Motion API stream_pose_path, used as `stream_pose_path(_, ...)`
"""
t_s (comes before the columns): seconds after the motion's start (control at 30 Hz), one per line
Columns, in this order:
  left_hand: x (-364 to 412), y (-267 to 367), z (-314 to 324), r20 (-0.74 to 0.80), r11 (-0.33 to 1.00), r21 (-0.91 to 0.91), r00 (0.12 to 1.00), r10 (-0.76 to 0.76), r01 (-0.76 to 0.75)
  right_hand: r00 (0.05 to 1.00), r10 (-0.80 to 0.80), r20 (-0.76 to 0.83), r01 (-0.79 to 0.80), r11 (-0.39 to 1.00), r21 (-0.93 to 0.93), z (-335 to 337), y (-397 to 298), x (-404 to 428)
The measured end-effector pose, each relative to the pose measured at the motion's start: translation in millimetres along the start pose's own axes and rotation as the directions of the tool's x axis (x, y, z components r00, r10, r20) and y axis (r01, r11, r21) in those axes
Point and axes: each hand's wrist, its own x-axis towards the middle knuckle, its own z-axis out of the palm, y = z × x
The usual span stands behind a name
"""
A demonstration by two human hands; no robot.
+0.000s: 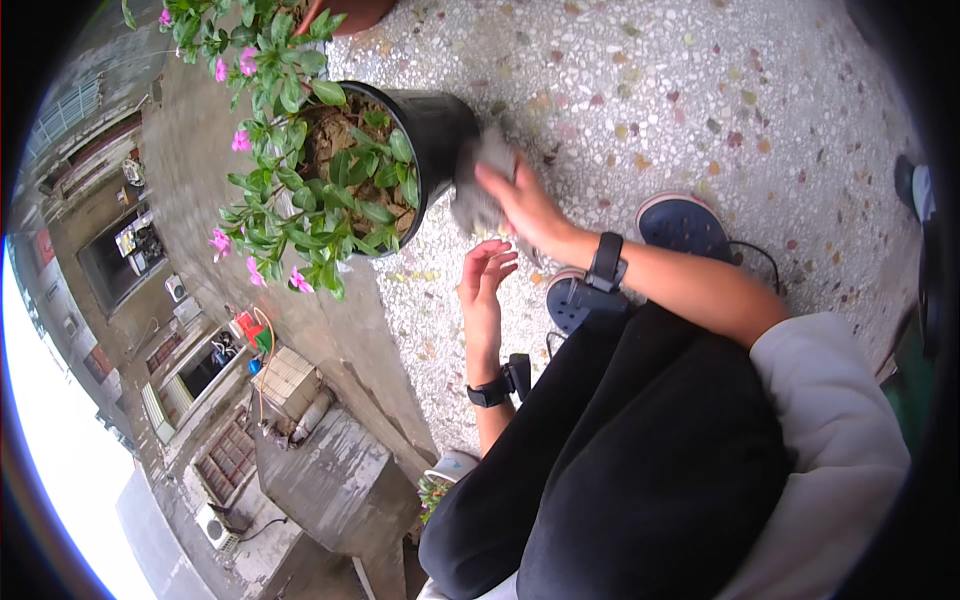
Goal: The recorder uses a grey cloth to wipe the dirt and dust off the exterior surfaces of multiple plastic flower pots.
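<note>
My right hand (525, 202) is closed on a grey cloth (487, 176), blurred, held against the lower side of a black plastic flower pot (439, 135). The pot holds soil and a leafy periwinkle plant (322, 195) with pink flowers. Nearer to me, my left hand (487, 281) is raised beside the cloth, its fingers apart and slightly curled, with nothing in it. Both wrists wear black bands with small devices.
The pot stands on a speckled terrazzo floor (600, 97). A reddish-brown pot (356, 16) is beside it. A white pot (452, 465) with a plant shows past my knee. Navy clogs (679, 225) are on my feet, with a thin black cable alongside. Buildings lie beyond.
</note>
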Motion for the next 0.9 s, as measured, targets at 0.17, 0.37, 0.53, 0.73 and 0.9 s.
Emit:
stream_pose_path(0.17, -1.7, 9.8, 8.7, 0.073, 0.998, -0.041, 0.996, 0.045, -0.042, 0.982, -0.187, -0.034, 0.175, 0.960, -0.217, 10.4, -8.6, -9.4)
stream_pose_path(0.37, 7.2, 13.6, -0.9, 0.155, 0.975, 0.222, 0.988, -0.010, -0.025, 0.982, -0.124, 0.146, 0.160, 0.950, -0.268, 1.1, -12.4, -12.7)
stream_pose_path(0.53, 2.5, 46.6, 17.2, 0.060, 0.961, 0.161, 0.975, 0.216, -0.223, 0.941, -0.335, 0.041, 0.337, 0.929, -0.150, 14.8, -34.3, -12.9)
stream_pose_path(0.73, -11.3, 36.1, 4.6, 0.089, 0.938, 0.312, 0.987, 0.131, -0.153, 0.987, -0.020, 0.160, 0.063, 0.961, -0.269, -5.1, -10.6, -8.7)
stream_pose_path(0.9, -23.4, 55.9, 17.4, 0.129, 0.935, 0.310, 0.982, 0.138, -0.173, 0.939, -0.335, -0.071, 0.334, 0.942, -0.029, 5.3, -53.9, -4.2)
